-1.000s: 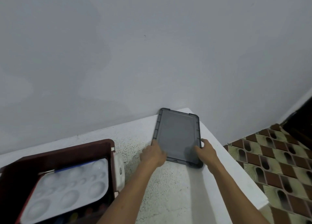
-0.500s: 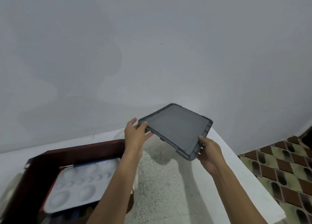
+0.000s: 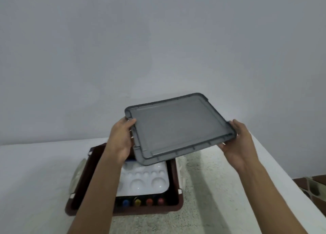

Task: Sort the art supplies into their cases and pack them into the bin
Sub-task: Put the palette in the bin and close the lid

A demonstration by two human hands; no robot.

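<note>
A grey plastic bin lid (image 3: 178, 126) hangs in the air, tilted, held at both short ends. My left hand (image 3: 121, 138) grips its left edge and my right hand (image 3: 236, 145) grips its right edge. Below the lid's left half sits the dark brown bin (image 3: 174, 195) on the table. Inside the bin lies a white paint palette (image 3: 146, 179) with round wells. Along the bin's near wall stand several paint bottles with coloured caps (image 3: 142, 202). My left forearm hides the bin's left inner part.
The bin rests on a white speckled table (image 3: 220, 198) set against a plain grey wall (image 3: 158, 39). The table's right edge runs diagonally at the right, with brown patterned floor tiles (image 3: 310, 186) beyond it.
Both hands lifted the lid off the table's far corner and carried it left and up, over the bin. The view has swung left, bringing the bin to the centre.
</note>
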